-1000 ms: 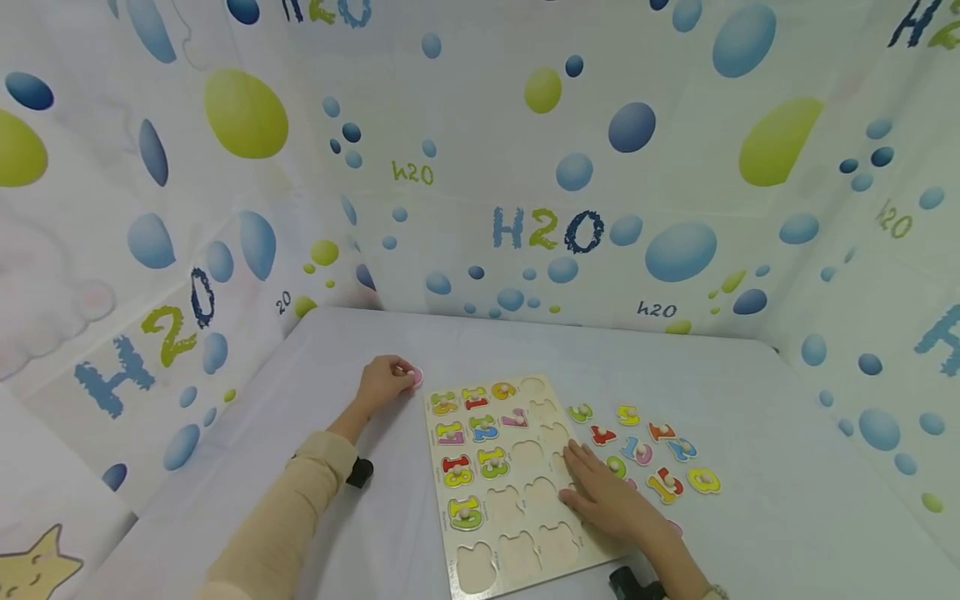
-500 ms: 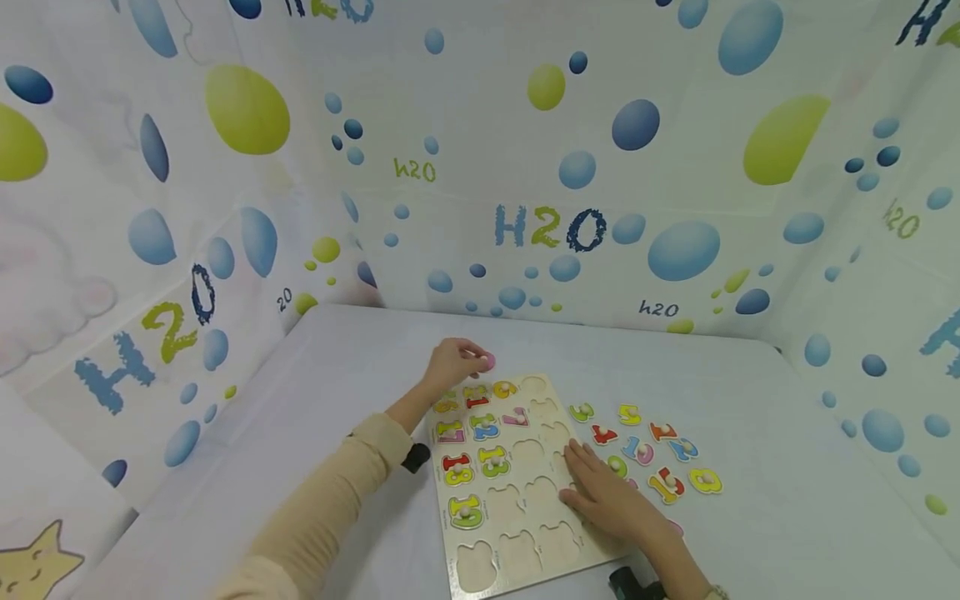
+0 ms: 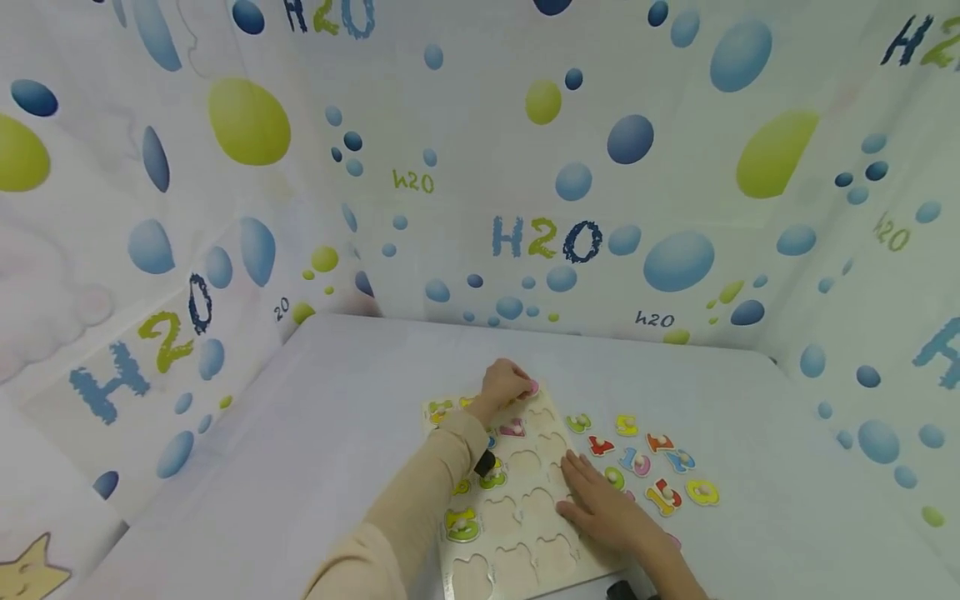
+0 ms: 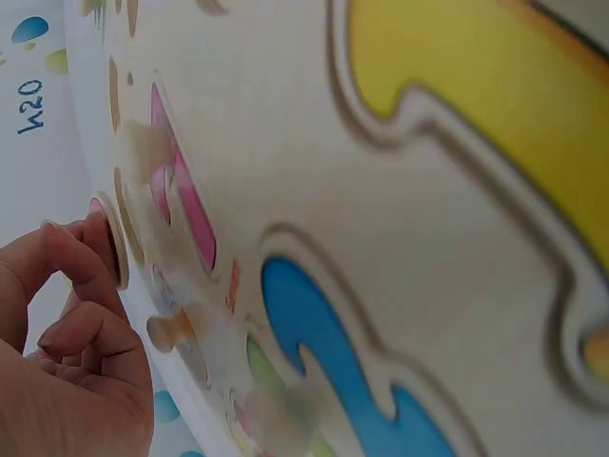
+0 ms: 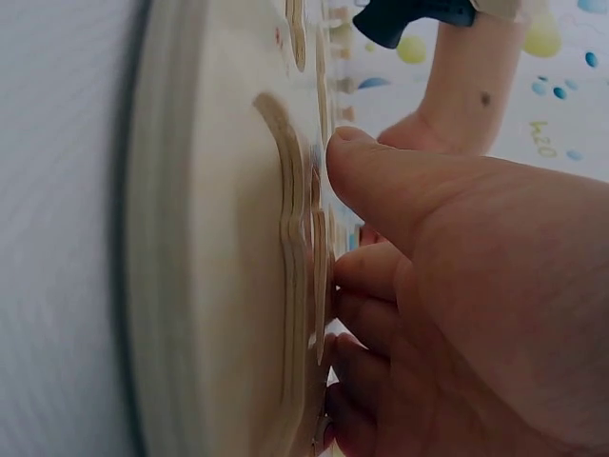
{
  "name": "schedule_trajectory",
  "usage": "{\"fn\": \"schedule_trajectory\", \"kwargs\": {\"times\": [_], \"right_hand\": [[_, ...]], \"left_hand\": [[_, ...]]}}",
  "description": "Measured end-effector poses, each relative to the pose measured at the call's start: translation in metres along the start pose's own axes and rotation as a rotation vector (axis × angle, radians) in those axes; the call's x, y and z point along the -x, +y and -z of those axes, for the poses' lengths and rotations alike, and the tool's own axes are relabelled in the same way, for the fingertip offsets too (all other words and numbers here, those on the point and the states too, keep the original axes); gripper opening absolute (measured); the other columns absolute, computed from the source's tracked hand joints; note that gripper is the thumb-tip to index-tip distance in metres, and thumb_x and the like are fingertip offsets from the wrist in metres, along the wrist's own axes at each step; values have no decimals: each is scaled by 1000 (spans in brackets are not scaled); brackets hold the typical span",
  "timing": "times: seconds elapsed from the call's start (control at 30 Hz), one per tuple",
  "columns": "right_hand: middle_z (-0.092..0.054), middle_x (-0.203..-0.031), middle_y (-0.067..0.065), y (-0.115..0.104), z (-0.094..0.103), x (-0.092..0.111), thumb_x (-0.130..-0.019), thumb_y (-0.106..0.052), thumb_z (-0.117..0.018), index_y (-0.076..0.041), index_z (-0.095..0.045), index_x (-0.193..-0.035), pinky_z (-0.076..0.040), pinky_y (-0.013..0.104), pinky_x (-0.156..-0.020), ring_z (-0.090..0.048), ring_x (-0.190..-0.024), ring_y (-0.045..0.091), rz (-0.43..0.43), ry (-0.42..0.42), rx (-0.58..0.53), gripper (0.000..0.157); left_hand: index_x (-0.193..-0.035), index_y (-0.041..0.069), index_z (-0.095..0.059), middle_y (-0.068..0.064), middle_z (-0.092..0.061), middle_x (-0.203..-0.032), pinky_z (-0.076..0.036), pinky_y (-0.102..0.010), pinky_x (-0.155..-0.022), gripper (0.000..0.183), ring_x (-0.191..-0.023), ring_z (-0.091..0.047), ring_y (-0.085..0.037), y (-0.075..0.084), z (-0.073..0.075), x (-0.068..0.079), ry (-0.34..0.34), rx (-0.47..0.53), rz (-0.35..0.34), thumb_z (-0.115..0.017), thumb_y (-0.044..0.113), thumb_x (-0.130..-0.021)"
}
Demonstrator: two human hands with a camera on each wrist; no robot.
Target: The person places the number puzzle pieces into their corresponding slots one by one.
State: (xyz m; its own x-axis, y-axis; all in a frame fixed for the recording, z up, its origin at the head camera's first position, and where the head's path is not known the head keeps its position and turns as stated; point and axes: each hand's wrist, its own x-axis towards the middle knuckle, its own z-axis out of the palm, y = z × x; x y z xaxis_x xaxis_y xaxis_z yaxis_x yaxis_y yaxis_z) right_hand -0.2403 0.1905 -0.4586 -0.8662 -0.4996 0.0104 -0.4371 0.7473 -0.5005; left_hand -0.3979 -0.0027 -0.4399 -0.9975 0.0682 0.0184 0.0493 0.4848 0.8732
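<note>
My left hand point(image 3: 506, 386) pinches a pink puzzle piece point(image 3: 533, 387) between thumb and fingertips at the far right corner of the wooden number board point(image 3: 588, 563). In the left wrist view the piece point(image 4: 114, 243) stands tilted on edge, right at a recess; its number is hidden. My right hand point(image 3: 606, 507) rests with extended fingers on the board's right side. Near the left forearm, a pink 7 point(image 3: 513, 427) and a green-yellow 19 point(image 3: 462, 525) sit in their recesses. Other fitted pieces are partly covered by the left sleeve.
Right of the board lie several loose knobbed number pieces, among them a yellow 0 point(image 3: 702, 492), a 15 point(image 3: 664, 497) and a green 3 point(image 3: 578, 423). White cloth point(image 3: 360, 375) covers the table, and a patterned curtain point(image 3: 450, 108) stands behind it.
My left hand has carried the pink piece rightward from the table left of the board, over its far edge, to the far right corner. The right hand stays in place.
</note>
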Motion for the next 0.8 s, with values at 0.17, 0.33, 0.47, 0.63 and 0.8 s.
{"fn": "schedule_trajectory", "kwargs": {"times": [0.17,0.33,0.47,0.63,0.8], "right_hand": [[-26,-149,18,1,-2,0,-93,-43,-53,0,-34,-143,-23,55,-102,-19,-136,36,-20,9,8,68],[-27,-148,18,1,-3,-1,-93,-42,-53,1,-34,-143,-23,55,-102,-20,-136,36,-9,13,14,68],[-27,-148,18,0,-4,0,-94,-42,-53,1,-34,-143,-24,55,-102,-20,-135,37,-9,8,15,68],[-27,-149,18,-1,-2,1,-94,-41,-53,1,-33,-143,-23,54,-103,-20,-136,36,-10,1,12,68],[-25,-150,16,-1,-1,1,-95,-41,-52,1,-32,-144,-22,52,-104,-18,-136,34,-16,-4,22,68]], "left_hand": [[-79,0,-71,-2,-63,-59,-48,-25,-54,7,-54,-58,-13,5,-2,6,11,-59,-17,-69,6,-81],[-74,0,-72,-4,-63,-58,-46,-25,-53,9,-54,-59,-16,6,-3,7,10,-117,-17,-68,5,-81],[-75,-1,-72,-3,-63,-59,-45,-24,-56,8,-56,-57,-14,4,-4,6,-8,-102,18,-69,4,-80],[-79,-5,-72,-1,-54,-54,-42,-22,-58,8,-52,-45,-10,2,-3,1,-59,46,107,-67,0,-82],[-80,-6,-71,-1,-41,-48,-29,-19,-45,12,-43,-30,-9,2,-3,-6,-132,181,214,-59,-6,-84]]}}
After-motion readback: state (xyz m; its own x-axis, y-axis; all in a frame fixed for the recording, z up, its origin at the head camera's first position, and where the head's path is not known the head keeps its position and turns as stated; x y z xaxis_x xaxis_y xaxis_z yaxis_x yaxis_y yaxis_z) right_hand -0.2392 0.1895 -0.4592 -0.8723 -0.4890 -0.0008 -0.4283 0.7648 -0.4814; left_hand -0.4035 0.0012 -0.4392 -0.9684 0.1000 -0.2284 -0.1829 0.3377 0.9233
